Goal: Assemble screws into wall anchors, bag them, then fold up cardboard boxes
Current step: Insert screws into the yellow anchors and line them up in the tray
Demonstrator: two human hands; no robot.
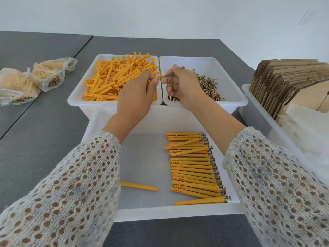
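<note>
My left hand hovers over the white bin of loose orange wall anchors and pinches one anchor at its tip. My right hand pinches a brass screw whose point meets that anchor's open end. Beneath the right hand lies the white bin of loose screws. In the near white tray several assembled anchors with screws lie in a row, and one lone anchor lies to their left.
Filled clear bags lie on the grey table at the far left. A white bin with flat cardboard boxes and clear bags stands at the right. A white wall rises behind the table.
</note>
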